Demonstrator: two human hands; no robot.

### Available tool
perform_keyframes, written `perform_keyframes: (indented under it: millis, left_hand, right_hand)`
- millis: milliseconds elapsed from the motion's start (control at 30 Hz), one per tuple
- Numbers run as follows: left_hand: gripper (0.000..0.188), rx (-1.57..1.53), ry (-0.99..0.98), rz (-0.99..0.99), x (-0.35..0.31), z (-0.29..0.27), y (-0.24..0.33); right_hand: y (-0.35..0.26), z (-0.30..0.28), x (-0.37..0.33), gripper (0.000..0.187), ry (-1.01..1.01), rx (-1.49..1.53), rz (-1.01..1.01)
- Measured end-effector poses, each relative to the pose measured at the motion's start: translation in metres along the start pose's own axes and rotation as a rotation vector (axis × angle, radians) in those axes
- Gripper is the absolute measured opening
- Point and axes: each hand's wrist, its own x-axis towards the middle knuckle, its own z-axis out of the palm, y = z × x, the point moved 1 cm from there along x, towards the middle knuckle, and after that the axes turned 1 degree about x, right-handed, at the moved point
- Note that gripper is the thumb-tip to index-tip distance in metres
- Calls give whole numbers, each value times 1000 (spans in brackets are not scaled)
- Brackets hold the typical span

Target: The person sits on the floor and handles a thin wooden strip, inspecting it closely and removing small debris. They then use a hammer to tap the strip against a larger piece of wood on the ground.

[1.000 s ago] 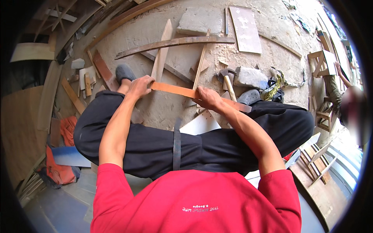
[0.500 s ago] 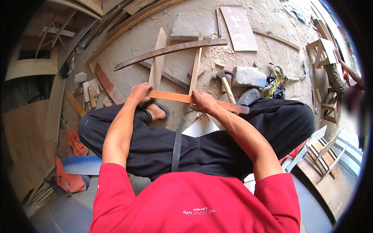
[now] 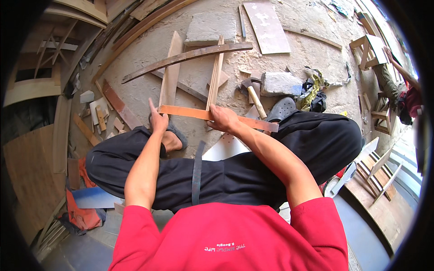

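An orange-brown wooden strip [image 3: 185, 112] lies across the near ends of two boards, the left board [image 3: 170, 74] and the right board [image 3: 215, 72], both standing on edge. At the strip's left end my left hand [image 3: 158, 121] grips the corner, its index finger stretched up along the outside of the left board. My right hand [image 3: 224, 118] is closed around the strip beside the right board's end, with the strip's free end running on to the right. Farther off, a dark, narrow wooden slat [image 3: 190, 57] crosses both boards.
A hammer [image 3: 255, 99] lies right of the boards, near a pale stone block [image 3: 281, 84]. Another block [image 3: 211, 29] and a flat panel [image 3: 267, 28] are beyond. Wood offcuts [image 3: 120, 104] litter the left. Another person's arm [image 3: 402, 70] shows at far right, by a small wooden frame [image 3: 370, 49].
The strip, boards and both hands appear shifted slightly left as the view moves. My left index finger has lifted from the strip and now points up beside the left board.
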Motion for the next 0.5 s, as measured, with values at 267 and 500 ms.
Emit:
perform_keyframes:
  millis: [267, 500]
  left_hand:
    - [50, -1124, 103, -890, 1, 38, -13]
    - [56, -1303, 126, -958, 7, 36, -11]
  right_hand:
    - [7, 6, 2, 45, 36, 42, -5]
    - [-1, 0, 4, 43, -6, 7, 23]
